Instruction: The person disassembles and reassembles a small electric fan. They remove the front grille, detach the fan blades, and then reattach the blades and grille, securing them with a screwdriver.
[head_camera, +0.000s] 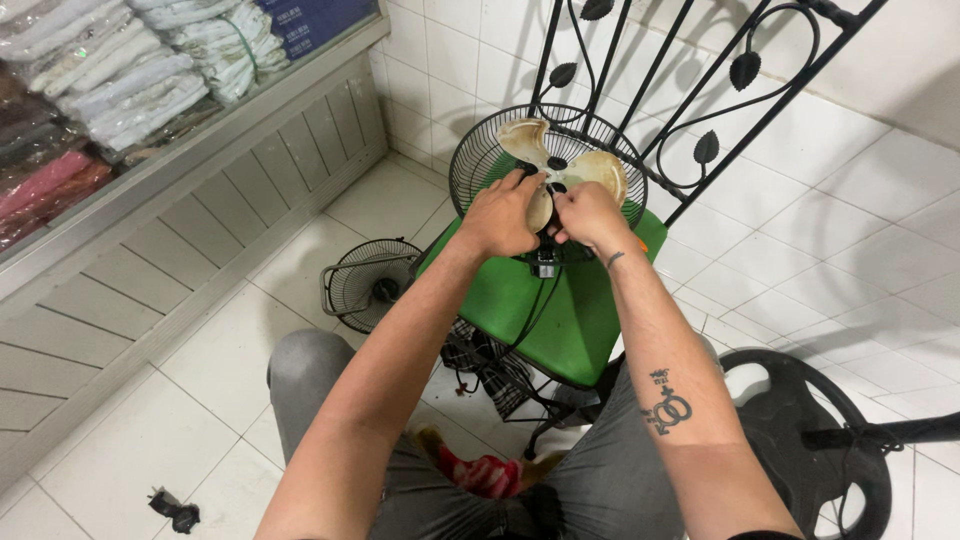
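Grey-trousered knees showing nearest; both hands working together on a green stool (570, 320): left hand (500, 215) and right hand (590, 215) pinching the hub of the cream fan blade (600, 170), sitting inside the black rear grille (480, 165); loose front grille (365, 285) lying on the floor tiles beside
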